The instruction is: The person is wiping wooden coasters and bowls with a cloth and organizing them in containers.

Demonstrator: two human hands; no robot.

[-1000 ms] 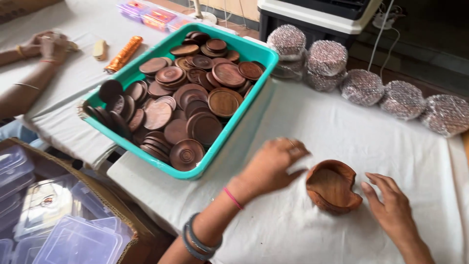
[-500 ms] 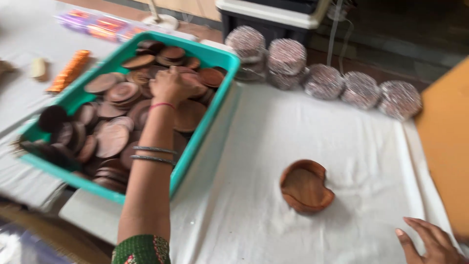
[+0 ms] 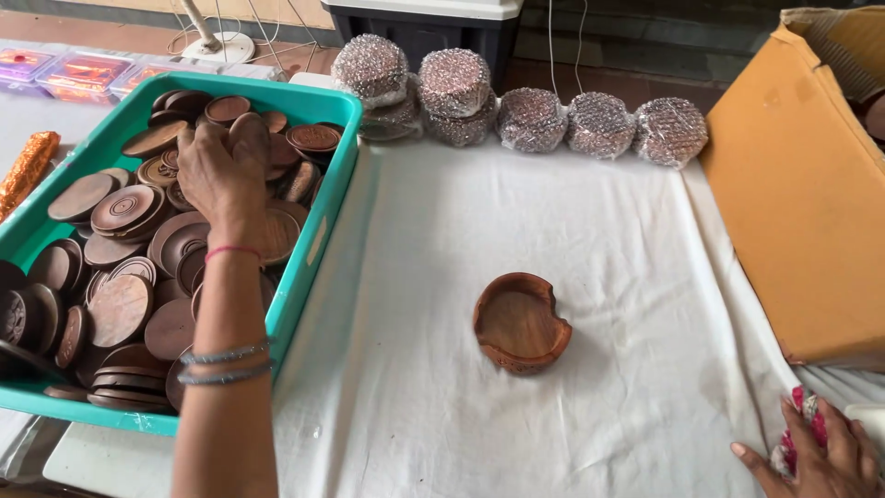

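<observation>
Left hand (image 3: 221,175) reaches into the teal tray (image 3: 318,235) at the left of the tabletop, fingers curled down over the heap of brown wooden discs (image 3: 120,309); fingertips touch the discs near the tray's far end, but whether the grip has closed on one cannot be told, since the back of the hand hides them. A pink thread and silver bangles sit on that forearm. Right hand (image 3: 816,456) rests at the lower right corner, fingers spread and released, lying flat on the white cloth (image 3: 516,212) and against a scrap of red patterned fabric (image 3: 800,426). A round wooden bowl (image 3: 521,323) with a notched rim stands alone on the cloth, between the two hands and well apart from both. Five round bundles in bubble wrap (image 3: 530,115) line the far edge of the cloth. An open cardboard box (image 3: 797,198) stands at the right, just beside the cloth. An orange foil packet (image 3: 26,166) lies left of the tray.
</observation>
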